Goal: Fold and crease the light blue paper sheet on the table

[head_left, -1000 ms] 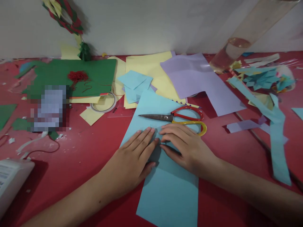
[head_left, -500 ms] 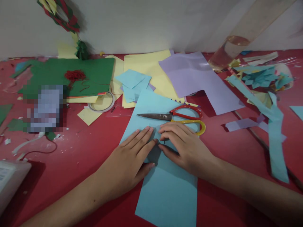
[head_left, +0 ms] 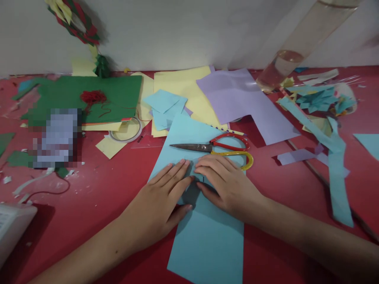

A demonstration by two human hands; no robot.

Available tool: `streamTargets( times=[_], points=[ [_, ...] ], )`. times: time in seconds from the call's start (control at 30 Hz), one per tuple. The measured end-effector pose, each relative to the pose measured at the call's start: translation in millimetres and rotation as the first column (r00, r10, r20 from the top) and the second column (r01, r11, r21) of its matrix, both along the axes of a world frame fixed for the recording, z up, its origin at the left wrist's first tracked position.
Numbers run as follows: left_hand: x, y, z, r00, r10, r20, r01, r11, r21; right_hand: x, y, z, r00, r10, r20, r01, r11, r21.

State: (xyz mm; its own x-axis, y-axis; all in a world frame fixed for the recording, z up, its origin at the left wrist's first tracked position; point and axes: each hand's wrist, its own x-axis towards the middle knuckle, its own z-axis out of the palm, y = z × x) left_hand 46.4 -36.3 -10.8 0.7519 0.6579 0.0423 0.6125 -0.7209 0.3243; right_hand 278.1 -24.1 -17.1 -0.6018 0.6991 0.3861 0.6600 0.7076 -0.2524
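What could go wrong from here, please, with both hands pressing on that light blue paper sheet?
The red-and-yellow-handled scissors lie on the light blue paper sheet just beyond the right hand; sliding forward could nudge them or meet the blades. The left hand lies partly on the red table, so uneven pressure might skew the sheet.

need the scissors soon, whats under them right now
The scissors lie on the light blue sheet that both hands press flat, left hand and right hand. The right hand's fingers cover part of the yellow handle loop.

Light-blue paper sheet [head_left: 207, 240] flat on red table [head_left: 103, 189], long, slightly skewed, both hands pressing its middle.
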Motion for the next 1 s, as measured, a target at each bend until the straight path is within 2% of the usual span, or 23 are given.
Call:
streamTargets(
  times=[0.13, 0.33, 0.8, 1.0],
  points=[
    [-0.3, -0.3, -1.3, 1.000, -0.012, 0.019, 0.012, 0.999, 0.037, 1.5, -1.3, -0.6, 0.998, 0.046, 0.045, -0.050, 0.995, 0.087],
    [-0.4, -1.1, -1.2, 0.999, -0.035, 0.029, 0.033, 0.998, 0.048, 0.0, -9.0, 2.4, 0.990, 0.050, 0.134, -0.076, 0.979, 0.190],
    [-11.2, 7.9, -5.6, 0.999, -0.046, 0.001, 0.045, 0.989, 0.144, 7.9, -16.8, 0.9, 0.980, 0.076, 0.184, -0.093, 0.992, 0.086],
    [-20.6, 18.9, -3.2, 0.990, -0.115, -0.080, 0.126, 0.982, 0.142, 7.3, -16.3, 2.3, 0.977, 0.083, 0.198, -0.105, 0.989, 0.102]
  ],
)
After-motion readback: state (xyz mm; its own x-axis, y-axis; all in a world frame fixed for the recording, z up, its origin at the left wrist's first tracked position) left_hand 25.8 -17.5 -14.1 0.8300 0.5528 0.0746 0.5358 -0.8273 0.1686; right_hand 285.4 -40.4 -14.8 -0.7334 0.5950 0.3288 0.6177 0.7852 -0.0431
